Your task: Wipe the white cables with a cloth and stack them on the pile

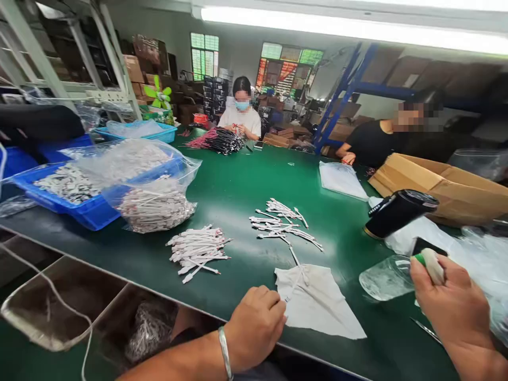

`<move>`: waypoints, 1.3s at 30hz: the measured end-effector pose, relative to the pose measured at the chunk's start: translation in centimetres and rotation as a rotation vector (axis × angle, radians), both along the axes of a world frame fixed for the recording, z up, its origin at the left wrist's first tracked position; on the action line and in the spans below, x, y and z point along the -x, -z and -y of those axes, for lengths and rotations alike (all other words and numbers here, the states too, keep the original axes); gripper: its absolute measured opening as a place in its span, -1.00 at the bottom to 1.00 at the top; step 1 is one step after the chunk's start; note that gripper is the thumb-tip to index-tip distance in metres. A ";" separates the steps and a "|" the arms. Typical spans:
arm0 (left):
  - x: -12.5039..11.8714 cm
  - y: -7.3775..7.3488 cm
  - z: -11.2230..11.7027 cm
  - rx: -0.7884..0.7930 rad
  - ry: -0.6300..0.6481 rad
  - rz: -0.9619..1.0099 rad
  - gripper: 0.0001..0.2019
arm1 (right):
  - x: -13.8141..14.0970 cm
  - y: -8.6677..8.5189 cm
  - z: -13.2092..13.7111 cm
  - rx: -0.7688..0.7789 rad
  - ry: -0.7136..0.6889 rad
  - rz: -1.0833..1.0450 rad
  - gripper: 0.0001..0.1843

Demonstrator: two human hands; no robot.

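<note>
Green workbench point(238, 180) in a workshop. Blue crate point(87, 214) holds bagged white cables point(156, 209). Right hand point(448, 312) grips white-green roll point(432, 265); left hand point(254, 328) curled beside white cloth point(313, 301), grasp unclear.

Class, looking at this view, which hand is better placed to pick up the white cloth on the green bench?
Probably the left hand: it sits right at the edge of the white cloth. The right hand is further off and is gripping a white-and-green item.

2 hands point(254, 328) over green workbench point(238, 206)
</note>
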State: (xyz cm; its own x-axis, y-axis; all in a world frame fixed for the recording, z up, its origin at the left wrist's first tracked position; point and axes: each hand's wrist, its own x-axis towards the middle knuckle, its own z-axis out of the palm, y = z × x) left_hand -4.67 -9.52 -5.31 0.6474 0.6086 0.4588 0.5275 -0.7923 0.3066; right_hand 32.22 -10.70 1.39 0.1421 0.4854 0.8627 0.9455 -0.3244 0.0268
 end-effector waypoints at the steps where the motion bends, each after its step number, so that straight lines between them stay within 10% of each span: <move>1: -0.2 -0.2 -0.1 0.011 0.012 -0.016 -0.92 | -0.3 0.1 -0.8 0.005 0.034 0.034 -0.40; 9: -1.7 -1.0 -0.8 0.057 0.085 -0.083 -0.82 | 5.4 -1.2 2.1 0.180 -0.128 0.061 -0.68; 12: -1.9 -0.7 -1.0 0.063 0.100 -0.087 -0.80 | 11.9 1.2 2.6 0.565 -0.445 -0.149 -0.58; 17: -2.0 -0.8 -1.0 0.093 0.103 -0.171 -0.76 | 18.1 6.5 1.6 0.914 -0.472 -0.041 -0.47; 26: -2.2 -0.8 -0.4 0.066 0.073 -0.279 -0.82 | 16.1 7.3 -1.8 0.926 -0.211 0.247 -0.47; 39: -1.9 -0.1 0.3 -0.025 0.027 -0.242 -0.81 | 15.6 7.9 -1.6 0.885 -0.355 0.224 -0.45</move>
State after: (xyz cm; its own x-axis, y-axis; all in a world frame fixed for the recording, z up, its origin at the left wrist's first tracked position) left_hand -2.81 -9.84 -5.23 0.7561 0.5801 0.3030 0.5620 -0.8128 0.1536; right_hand 16.61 -9.08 -6.53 -0.2602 0.9530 0.1552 0.9275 0.2021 0.3143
